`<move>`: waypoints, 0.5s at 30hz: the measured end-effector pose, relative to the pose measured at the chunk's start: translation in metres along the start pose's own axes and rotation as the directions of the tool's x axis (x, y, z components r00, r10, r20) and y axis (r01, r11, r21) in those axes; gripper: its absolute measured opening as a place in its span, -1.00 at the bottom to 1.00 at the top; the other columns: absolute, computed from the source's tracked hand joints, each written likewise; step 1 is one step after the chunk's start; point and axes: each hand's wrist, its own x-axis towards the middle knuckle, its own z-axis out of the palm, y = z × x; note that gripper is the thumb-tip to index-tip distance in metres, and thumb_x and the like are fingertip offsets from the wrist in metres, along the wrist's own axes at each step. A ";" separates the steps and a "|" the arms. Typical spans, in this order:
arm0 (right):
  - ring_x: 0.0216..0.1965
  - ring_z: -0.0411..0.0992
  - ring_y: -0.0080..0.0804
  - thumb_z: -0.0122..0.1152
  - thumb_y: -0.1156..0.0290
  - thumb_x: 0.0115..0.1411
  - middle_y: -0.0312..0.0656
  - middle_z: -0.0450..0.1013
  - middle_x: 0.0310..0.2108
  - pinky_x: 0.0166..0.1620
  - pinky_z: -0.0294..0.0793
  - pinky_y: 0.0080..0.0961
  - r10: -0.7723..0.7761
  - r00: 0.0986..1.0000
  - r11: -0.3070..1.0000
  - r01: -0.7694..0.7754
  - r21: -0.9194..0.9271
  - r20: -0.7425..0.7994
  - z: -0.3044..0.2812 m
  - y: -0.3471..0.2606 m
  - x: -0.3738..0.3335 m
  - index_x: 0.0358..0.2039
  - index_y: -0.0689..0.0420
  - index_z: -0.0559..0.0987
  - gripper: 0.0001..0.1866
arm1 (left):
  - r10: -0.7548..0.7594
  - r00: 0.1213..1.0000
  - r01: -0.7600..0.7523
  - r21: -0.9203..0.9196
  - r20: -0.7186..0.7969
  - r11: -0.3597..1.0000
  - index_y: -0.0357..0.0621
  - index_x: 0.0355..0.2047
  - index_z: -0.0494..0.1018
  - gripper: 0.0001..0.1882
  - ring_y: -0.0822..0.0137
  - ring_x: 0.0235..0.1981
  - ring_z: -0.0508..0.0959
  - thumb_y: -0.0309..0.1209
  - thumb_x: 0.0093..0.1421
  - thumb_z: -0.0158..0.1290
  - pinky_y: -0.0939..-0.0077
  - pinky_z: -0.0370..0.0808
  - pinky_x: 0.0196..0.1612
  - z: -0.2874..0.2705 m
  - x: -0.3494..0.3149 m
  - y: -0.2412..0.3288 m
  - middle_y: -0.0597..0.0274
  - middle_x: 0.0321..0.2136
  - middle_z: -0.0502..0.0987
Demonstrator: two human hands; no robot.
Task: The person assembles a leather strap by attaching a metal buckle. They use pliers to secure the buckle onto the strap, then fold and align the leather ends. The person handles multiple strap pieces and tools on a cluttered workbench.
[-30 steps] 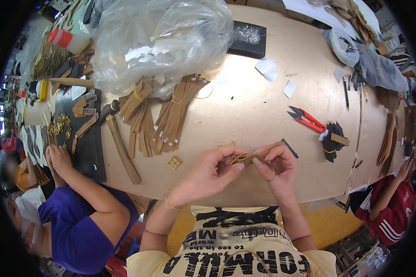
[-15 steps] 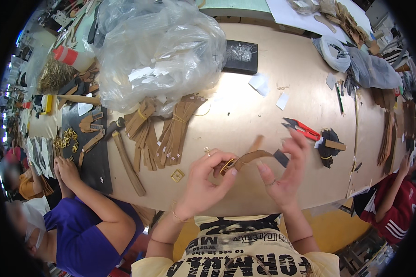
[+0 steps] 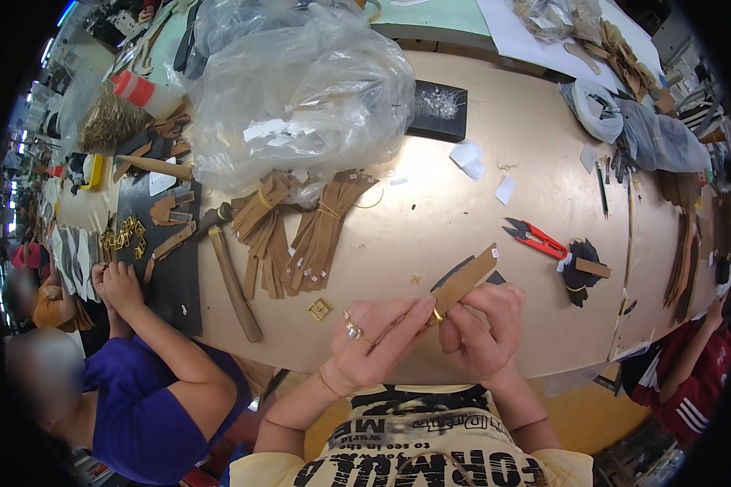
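A brown leather strap (image 3: 469, 281) with a pale sticker near its far end angles up and right between my hands, above the table. A gold buckle (image 3: 436, 314) shows at its near end, partly covered by fingers. My left hand (image 3: 378, 337), with rings on it, pinches the strap beside the buckle. Curled around the strap's lower part is my right hand (image 3: 493, 329), its fingertips partly hidden. Dark strap material shows behind the brown piece. A loose gold buckle (image 3: 319, 309) lies on the table left of my left hand.
A hammer (image 3: 234, 284) and bundled brown straps (image 3: 317, 235) lie to the left. Red-handled thread snips (image 3: 538, 239) and a dark tied bundle (image 3: 578, 276) are to the right. Plastic bags (image 3: 300, 97) and a black tray (image 3: 439, 109) stand behind. A co-worker's arm (image 3: 170, 341) rests at left.
The strap has turned from an arch to a straight piece pointing up and right. My right hand has moved down from its spread pose and closed on it; my left hand has shifted right.
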 end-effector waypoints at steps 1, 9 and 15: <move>-0.31 0.39 -0.40 0.35 0.44 -0.02 -0.34 0.50 -0.24 -0.20 0.23 -0.40 -0.001 1.000 1.000 0.001 0.007 -0.010 0.000 0.000 -0.001 -0.26 0.02 0.59 -0.74 | 0.004 1.000 -0.005 -0.018 -0.016 1.000 -0.23 -0.16 0.58 -0.61 0.36 -0.45 0.51 -0.59 -0.09 0.28 0.55 0.40 -0.46 0.000 -0.001 0.000 0.24 -0.28 0.55; -0.27 0.40 -0.38 0.36 0.27 0.06 -0.25 0.48 -0.16 -0.11 0.23 -0.33 -0.015 0.992 1.000 0.015 -0.007 -0.128 -0.008 0.001 0.005 -0.17 -0.01 0.54 -0.69 | -0.371 0.921 0.389 -0.335 0.121 0.858 -0.24 -0.17 0.57 -0.67 0.46 -0.43 0.50 -0.58 0.00 0.25 0.62 0.38 -0.43 0.003 0.003 0.000 0.26 -0.33 0.56; -0.22 0.44 -0.28 0.40 0.30 0.07 -0.16 0.48 -0.15 -0.09 0.38 -0.43 0.224 0.930 0.833 -0.338 0.437 0.293 -0.024 0.023 0.016 -0.06 0.08 0.52 -0.58 | -0.496 0.611 0.742 -0.664 0.617 0.089 -0.34 -0.12 0.51 -0.74 0.66 -0.39 0.42 -0.52 0.18 0.17 0.72 0.36 -0.36 0.001 0.003 -0.014 0.36 -0.32 0.55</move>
